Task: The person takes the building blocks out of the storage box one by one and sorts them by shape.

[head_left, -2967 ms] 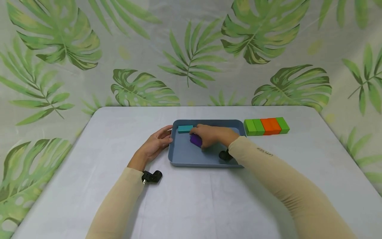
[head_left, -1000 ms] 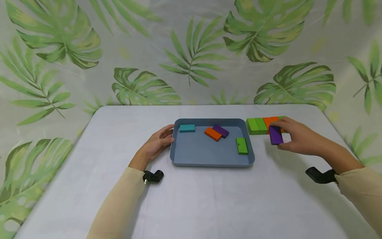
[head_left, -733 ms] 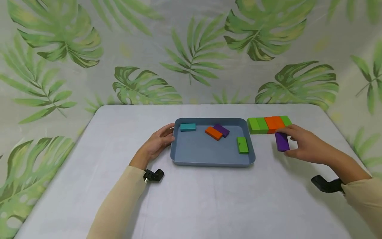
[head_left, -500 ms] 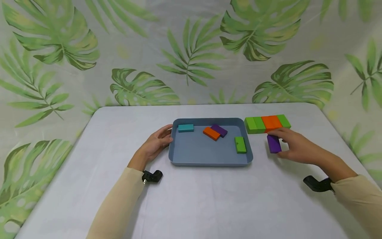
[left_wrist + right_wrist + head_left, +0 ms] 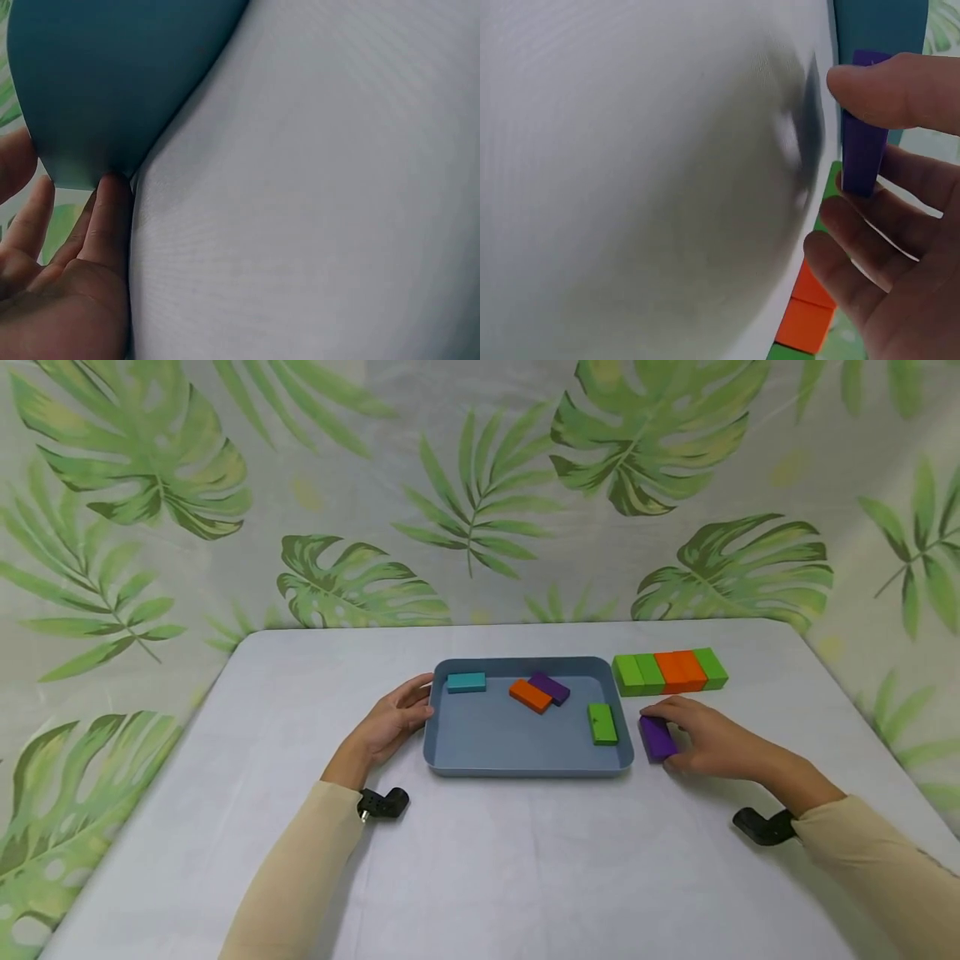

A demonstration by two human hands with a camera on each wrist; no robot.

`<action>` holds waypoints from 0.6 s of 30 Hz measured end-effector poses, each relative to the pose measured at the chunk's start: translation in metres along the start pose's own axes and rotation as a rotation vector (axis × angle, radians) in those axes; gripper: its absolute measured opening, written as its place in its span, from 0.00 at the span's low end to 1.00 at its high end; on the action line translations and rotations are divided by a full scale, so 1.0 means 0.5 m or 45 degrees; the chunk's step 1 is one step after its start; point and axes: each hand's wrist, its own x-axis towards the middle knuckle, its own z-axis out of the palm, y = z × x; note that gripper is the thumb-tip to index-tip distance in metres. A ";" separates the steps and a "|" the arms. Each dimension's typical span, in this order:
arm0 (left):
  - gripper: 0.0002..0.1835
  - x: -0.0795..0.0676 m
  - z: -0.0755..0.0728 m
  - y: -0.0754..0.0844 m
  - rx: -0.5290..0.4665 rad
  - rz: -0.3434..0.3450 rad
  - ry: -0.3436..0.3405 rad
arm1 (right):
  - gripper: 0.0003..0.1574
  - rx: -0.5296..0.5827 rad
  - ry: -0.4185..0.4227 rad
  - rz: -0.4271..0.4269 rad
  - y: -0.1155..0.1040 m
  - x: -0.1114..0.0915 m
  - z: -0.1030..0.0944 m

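Note:
My right hand (image 5: 708, 742) pinches a purple block (image 5: 657, 739) between thumb and fingers, just right of the tray and in front of the block row. The right wrist view shows the thumb on one face of that block (image 5: 864, 154). At the grey-blue tray (image 5: 525, 773), my left hand (image 5: 390, 720) touches the left wall with relaxed fingers; in the left wrist view fingertips meet the tray's side (image 5: 112, 90). Inside lie a teal block (image 5: 467, 682), an orange block (image 5: 530, 696) leaning against another purple block (image 5: 551, 687), and a green block (image 5: 602, 724).
Behind the right hand, green blocks (image 5: 628, 677) and orange blocks (image 5: 681, 672) stand side by side in a row near the tray's right back corner. A white cloth covers the table (image 5: 480, 860). A leaf-print curtain (image 5: 480, 493) hangs behind.
My right hand lifted the purple block out of the tray, carried it right to the row, then brought it lower and back left beside the tray. The left hand stays put.

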 end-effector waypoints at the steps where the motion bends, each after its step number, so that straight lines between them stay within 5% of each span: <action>1: 0.38 0.000 0.000 0.000 -0.003 -0.003 0.007 | 0.41 0.007 -0.005 -0.005 -0.001 0.002 0.001; 18: 0.38 -0.001 0.003 0.006 -0.003 -0.010 0.003 | 0.41 -0.012 -0.070 0.028 -0.010 0.011 0.012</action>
